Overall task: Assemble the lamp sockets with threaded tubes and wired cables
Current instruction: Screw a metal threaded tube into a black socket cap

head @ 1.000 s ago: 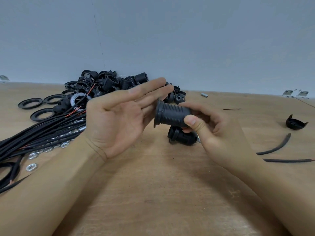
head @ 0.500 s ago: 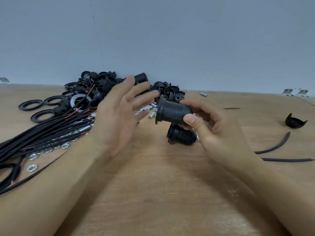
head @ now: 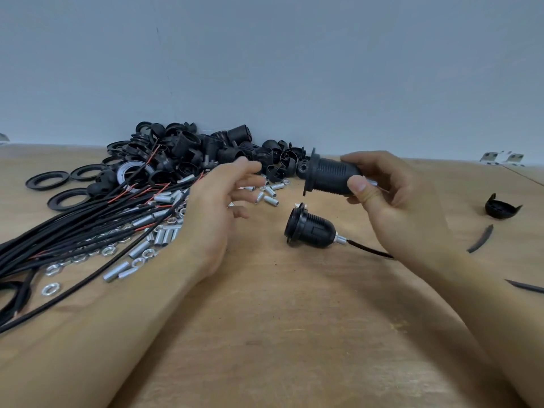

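Over wooden table [head: 294, 334], right hand [head: 391, 201] holds socket [head: 329, 178] horizontal, flange leftward.

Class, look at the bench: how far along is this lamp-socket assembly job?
Done: one assembled socket lies on the table with its tube and cable fitted. In hand: the right hand grips a second socket; the left hand holds nothing. Left: the pile of socket parts, loose threaded tubes and cables.
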A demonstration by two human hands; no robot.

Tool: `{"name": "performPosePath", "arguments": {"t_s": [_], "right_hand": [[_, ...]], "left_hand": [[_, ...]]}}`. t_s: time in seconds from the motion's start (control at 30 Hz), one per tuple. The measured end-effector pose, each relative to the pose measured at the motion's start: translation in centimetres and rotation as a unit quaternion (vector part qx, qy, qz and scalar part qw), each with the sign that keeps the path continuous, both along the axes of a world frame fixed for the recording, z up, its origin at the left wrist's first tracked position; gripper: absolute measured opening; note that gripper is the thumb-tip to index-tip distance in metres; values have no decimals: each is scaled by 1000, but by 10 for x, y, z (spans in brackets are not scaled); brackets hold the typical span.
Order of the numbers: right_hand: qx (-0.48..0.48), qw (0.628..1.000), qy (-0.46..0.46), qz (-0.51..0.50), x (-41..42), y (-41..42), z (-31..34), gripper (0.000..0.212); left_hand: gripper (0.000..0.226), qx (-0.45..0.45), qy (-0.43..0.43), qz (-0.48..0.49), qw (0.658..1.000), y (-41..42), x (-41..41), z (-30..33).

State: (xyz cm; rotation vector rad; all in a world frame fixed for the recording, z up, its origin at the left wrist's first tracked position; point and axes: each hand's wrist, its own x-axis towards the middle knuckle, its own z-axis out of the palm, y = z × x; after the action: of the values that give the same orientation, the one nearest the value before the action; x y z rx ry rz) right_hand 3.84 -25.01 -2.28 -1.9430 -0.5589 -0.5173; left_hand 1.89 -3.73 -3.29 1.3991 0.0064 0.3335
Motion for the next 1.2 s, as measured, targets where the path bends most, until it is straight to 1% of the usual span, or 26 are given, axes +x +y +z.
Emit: {"name": "performPosePath", "arguments": {"t_s": [0.07, 0.13, 0.17, 0.2, 0.3, 0.33, 0.4, 0.5, 0.53, 0.57, 0.63, 0.67, 0.73, 0.77, 0.8, 0.83, 0.93, 1.0, 1.03, 1.13, 1.2], "right_hand": [[-11, 1000, 13, 19, -1, 1, 1, 26], [-29, 999, 16, 39, -3, 4, -1, 28], [-37, 998, 15, 44, -4, 6, -2, 29], [-42, 998, 12, 46, -4, 7, -2, 30], [-32, 999, 9, 38, -3, 4, -2, 30], [-26, 999, 8, 36, -2, 3, -2, 31], [-17, 999, 14, 36, -1, 2, -1, 36], [-6, 999, 27, 39, 0, 1, -1, 35], [-4, 999, 31, 41, 1, 0, -1, 34], [-3, 998, 35, 44, 2, -1, -2, 33], [-10, 998, 44, 53, 1, -1, -2, 33], [-16, 997, 46, 55, 1, 0, -2, 34], [-18, 997, 46, 53, 2, 1, -3, 35], [-15, 998, 47, 50, 2, 1, -3, 33], [-9, 998, 49, 47, 2, 1, -3, 31], [-4, 998, 50, 44, 3, 1, -3, 29], [9, 998, 53, 29, 6, -1, -3, 30], [21, 998, 55, 29, 8, -2, -4, 33], [25, 997, 61, 34, 8, -2, -3, 35], [16, 996, 80, 37, 7, 0, -5, 35], [-7, 997, 74, -1, 8, 1, -8, 34]], "left_hand": [[47, 42, -35, -48, 997, -4, -3, -4], [52, 49, -56, -108, 991, -10, -6, -4], [52, 38, -66, -124, 989, -11, -8, -2], [51, 9, -79, -124, 989, -10, -9, 2], [60, -146, -98, -87, 981, 4, -11, 12], [60, -166, -95, -67, 979, 8, -12, 13], [56, -143, -79, -34, 986, 10, -12, 12], [40, -55, -55, -24, 997, 2, -9, 7], [41, -23, -52, -33, 998, -1, -8, 5], [48, 2, -46, -51, 998, -4, -8, 2], [58, 15, -40, -114, 993, -9, -9, 1], [60, 3, -50, -141, 989, -9, -10, 2], [60, -77, -87, -151, 982, -4, -12, 8], [59, -119, -96, -143, 978, 1, -12, 11], [59, -141, -98, -126, 977, 5, -12, 12], [57, -139, -94, -105, 980, 8, -12, 12], [45, -65, -59, -65, 994, 5, -10, 6], [38, 6, -48, -60, 997, 1, -8, 2], [39, 43, -49, -69, 996, 0, -7, 0], [60, 145, -47, -110, 982, -4, -6, -9], [73, 262, -43, -105, 958, -4, -7, -17]]}}
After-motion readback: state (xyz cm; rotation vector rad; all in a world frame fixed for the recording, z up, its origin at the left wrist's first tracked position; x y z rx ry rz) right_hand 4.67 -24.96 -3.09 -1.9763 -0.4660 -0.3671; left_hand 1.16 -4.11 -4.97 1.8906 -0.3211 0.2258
